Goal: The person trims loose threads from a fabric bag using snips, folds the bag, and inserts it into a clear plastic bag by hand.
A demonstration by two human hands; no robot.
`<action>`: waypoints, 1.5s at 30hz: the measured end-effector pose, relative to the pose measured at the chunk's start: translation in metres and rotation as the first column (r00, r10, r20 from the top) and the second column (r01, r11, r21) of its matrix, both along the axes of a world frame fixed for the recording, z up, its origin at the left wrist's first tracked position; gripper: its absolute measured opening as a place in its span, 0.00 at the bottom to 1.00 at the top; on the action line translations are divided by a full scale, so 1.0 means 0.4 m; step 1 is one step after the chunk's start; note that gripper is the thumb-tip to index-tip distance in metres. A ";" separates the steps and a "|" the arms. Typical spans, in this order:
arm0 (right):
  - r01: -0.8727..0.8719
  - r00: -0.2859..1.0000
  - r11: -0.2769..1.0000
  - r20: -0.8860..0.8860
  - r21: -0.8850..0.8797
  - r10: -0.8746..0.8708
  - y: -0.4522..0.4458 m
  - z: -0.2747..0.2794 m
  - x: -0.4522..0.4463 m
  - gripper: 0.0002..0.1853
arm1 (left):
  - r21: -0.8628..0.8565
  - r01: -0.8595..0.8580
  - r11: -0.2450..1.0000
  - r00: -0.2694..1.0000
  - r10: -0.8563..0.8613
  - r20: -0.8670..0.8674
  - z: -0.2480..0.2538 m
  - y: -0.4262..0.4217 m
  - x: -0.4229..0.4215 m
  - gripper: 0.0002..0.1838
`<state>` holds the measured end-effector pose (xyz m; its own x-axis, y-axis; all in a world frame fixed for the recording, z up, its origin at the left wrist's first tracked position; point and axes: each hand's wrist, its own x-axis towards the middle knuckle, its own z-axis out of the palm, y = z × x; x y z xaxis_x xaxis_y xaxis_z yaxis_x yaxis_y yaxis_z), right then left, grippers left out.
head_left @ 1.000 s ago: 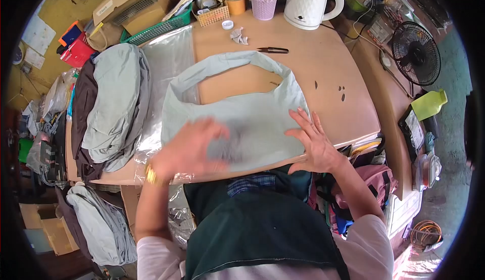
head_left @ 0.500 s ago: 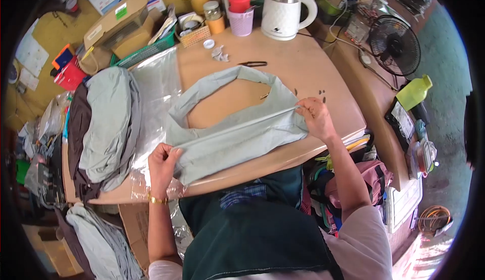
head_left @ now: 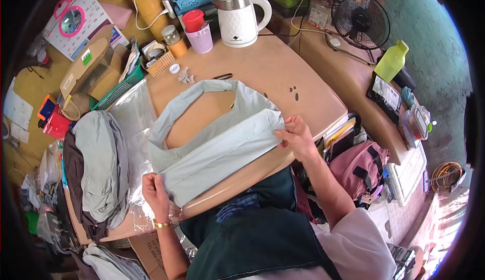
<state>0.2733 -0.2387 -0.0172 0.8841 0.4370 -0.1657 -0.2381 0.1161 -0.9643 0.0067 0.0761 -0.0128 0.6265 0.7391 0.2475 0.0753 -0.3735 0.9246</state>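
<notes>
Pale cloth bag (head_left: pixel 227 156) in both hands (head_left: pixel 155 193) (head_left: pixel 298 137), red tub (head_left: pixel 193 21) inside lilac basket (head_left: pixel 200 40)

A pale short sleeve (head_left: pixel 361 244), a dark green garment (head_left: pixel 262 242) (light-stitched) and a gold-coloured bracelet (head_left: pixel 162 225) are worn.

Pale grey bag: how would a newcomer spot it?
Find the brown table, then its near edge, where the left hand and right hand hold opposite ends of the pale grey bag. Unlike the cloth pile to its left, it shows a strap laid in a wide open loop.
</notes>
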 end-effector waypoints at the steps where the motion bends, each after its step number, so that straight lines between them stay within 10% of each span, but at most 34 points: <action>1: -0.016 0.998 0.999 0.065 -0.049 0.019 -0.010 0.004 0.011 0.20 | 0.197 -0.080 0.977 0.997 0.082 -0.001 -0.009 -0.007 0.005 0.11; 8: -0.057 0.983 0.939 0.147 -0.340 0.113 -0.072 0.021 -0.006 0.22 | 0.162 -0.015 0.987 1.000 0.014 0.003 -0.056 -0.030 -0.004 0.07; 11: 0.204 0.812 0.785 0.549 -0.585 0.199 -0.084 0.062 -0.012 0.28 | 0.072 0.072 0.995 0.997 -0.073 0.013 -0.012 -0.042 -0.007 0.06; 14: 0.501 0.250 0.842 0.965 -0.203 0.084 -0.039 0.075 0.042 0.26 | 0.281 0.180 0.943 0.977 -0.139 -0.161 -0.001 -0.064 -0.007 0.10; 16: 0.082 0.589 0.932 0.771 -0.353 0.240 -0.011 0.025 0.076 0.12 | 0.249 0.048 0.967 0.990 -0.012 -0.144 -0.025 -0.072 -0.003 0.10; 19: 0.166 0.716 0.924 0.686 -0.344 0.127 0.045 0.047 0.077 0.07 | 0.287 -0.173 0.942 0.973 0.208 -0.096 -0.027 -0.062 0.028 0.11; 27: 0.037 0.707 0.872 0.629 -0.489 0.323 0.069 -0.036 0.125 0.11 | 0.454 -0.289 0.843 0.927 0.364 -0.086 -0.029 -0.024 0.079 0.07; 33: 0.026 0.709 0.863 0.618 -0.504 0.340 0.074 -0.030 0.117 0.13 | 0.672 0.515 0.532 0.840 -0.471 -0.271 0.132 -0.358 0.260 0.20; 45: 0.015 0.692 0.885 0.644 -0.466 0.328 0.073 -0.063 0.135 0.13 | 0.740 0.585 0.333 0.762 -0.539 -0.360 -0.001 -0.440 0.399 0.14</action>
